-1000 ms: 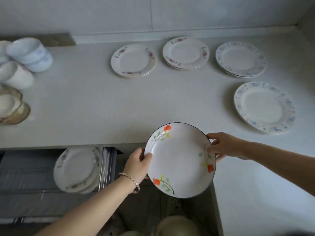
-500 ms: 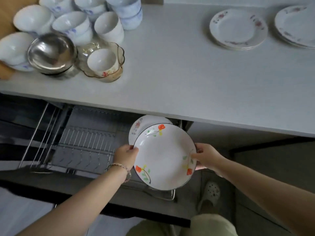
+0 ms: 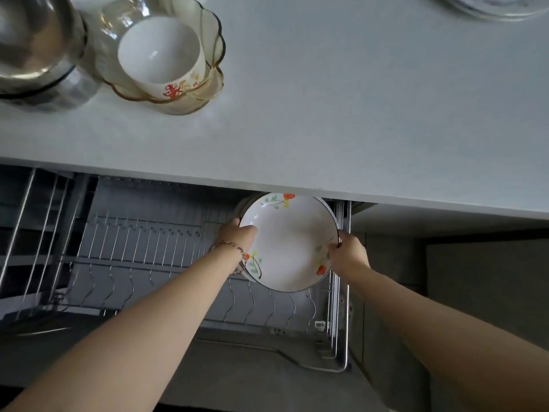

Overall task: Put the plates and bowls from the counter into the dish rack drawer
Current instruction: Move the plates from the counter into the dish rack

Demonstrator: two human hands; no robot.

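A white plate with orange flowers and a dark rim (image 3: 289,242) stands nearly upright over the right end of the wire dish rack drawer (image 3: 142,248), just under the counter edge. My left hand (image 3: 237,234) grips its left rim, thumb on the face. My right hand (image 3: 347,254) grips its right rim. Behind the plate, the edge of another plate (image 3: 244,205) shows in the rack. On the counter (image 3: 356,99) at the left, a white bowl (image 3: 162,52) sits inside a scalloped glass bowl (image 3: 208,87).
A steel bowl (image 3: 32,43) stands at the counter's far left. The edge of a plate stack (image 3: 490,7) shows at the top right. The rack's slots to the left of the plate hold nothing. A cabinet front (image 3: 475,292) is at the right.
Both hands carried the flowered plate from beside the counter down and back into the rack drawer, under the counter edge. My head moved closer and lower, so the counter fills the upper view.
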